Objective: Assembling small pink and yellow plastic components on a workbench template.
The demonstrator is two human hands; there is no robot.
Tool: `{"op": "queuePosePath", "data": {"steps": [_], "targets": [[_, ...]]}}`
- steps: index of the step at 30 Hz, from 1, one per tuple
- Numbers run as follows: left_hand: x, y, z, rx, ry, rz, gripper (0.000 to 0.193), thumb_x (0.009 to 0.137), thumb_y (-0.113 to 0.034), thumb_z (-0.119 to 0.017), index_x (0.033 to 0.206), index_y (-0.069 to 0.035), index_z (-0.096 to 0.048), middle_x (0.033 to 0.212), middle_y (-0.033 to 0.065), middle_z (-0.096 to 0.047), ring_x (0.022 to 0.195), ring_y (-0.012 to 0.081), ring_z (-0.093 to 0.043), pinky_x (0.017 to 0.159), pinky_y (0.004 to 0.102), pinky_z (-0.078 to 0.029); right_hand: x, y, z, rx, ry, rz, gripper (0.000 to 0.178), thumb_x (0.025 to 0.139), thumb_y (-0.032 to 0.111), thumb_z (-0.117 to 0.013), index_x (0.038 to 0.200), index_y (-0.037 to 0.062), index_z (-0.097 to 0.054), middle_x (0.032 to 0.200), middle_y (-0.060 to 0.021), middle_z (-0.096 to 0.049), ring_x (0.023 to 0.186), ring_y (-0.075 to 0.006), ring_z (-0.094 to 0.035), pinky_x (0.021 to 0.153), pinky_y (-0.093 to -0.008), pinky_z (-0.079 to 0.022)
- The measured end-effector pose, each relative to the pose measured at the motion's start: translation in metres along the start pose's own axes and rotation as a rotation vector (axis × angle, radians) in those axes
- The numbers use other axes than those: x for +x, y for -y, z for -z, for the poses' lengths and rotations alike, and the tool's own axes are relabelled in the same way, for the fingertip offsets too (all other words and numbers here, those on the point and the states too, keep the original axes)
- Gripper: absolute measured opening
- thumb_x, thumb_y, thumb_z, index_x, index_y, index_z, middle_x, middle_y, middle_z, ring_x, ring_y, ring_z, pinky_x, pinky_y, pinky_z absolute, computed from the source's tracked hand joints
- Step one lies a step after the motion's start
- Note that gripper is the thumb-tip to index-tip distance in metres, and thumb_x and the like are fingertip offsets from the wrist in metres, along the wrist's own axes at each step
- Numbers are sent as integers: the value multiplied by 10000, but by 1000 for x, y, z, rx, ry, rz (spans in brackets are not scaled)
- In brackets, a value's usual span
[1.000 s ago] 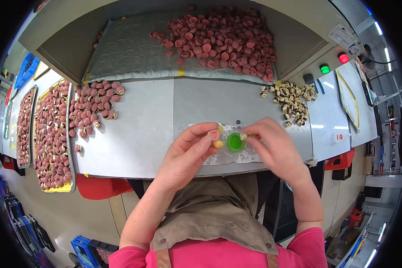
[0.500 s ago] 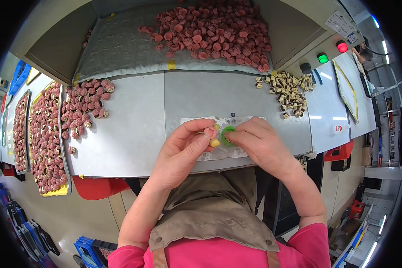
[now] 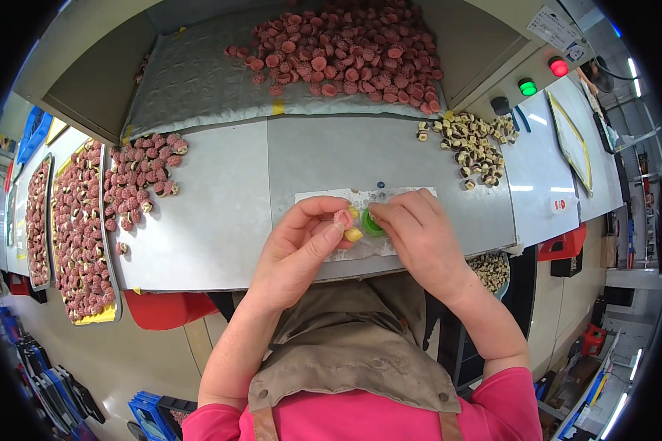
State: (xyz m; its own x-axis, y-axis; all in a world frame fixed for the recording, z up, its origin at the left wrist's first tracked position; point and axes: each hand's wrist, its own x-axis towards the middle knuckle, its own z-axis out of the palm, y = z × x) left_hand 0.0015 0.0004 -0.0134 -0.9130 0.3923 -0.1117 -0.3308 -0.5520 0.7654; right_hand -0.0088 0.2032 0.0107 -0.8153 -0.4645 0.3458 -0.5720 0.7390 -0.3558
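My left hand pinches a pink raspberry-shaped cup between thumb and fingers. Small yellow coverings, perhaps finger cots, show at its fingertips. Just to the right, my right hand has its fingertips pressed together over the rim of a small round green dish. Whatever those fingertips may hold is hidden. Both hands are above a whitish, stained sheet at the table's front edge. A tiny dark blue ball lies just beyond the sheet.
Hollow pink cups are heaped on a grey cloth under a hood. Cream-and-brown pieces lie at right. Joined pink pieces cover the left side, beside filled trays. A bowl of pieces stands below the table's right edge.
My right hand has shifted slightly up and left, its fingertips lifting from inside the green dish to its rim. More of the bowl at lower right shows. My left hand keeps its pinch.
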Motion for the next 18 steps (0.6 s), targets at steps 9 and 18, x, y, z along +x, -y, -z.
{"op": "queuePosePath", "data": {"steps": [9,18], "targets": [[-2,0,-3,59,-34,16,290,939,-141,-545,1207,-36,-505,1065,14,-582,944,97,-547,825,262,-458,3,-12,16,134,105,42,177,776,29,-650,952,37,-631,869,-76,-568,798,-224,-552,691,-325,-464],[-4,-7,-5,113,6,86,358,948,-235,-544,1235,-28,-491,1148,44,-565,1003,119,-534,882,278,-445,-13,9,5,1132,-7,-457,237,908,101,-581,1139,58,-559,1064,-81,-567,963,-171,-558,884,-259,-423]]}}
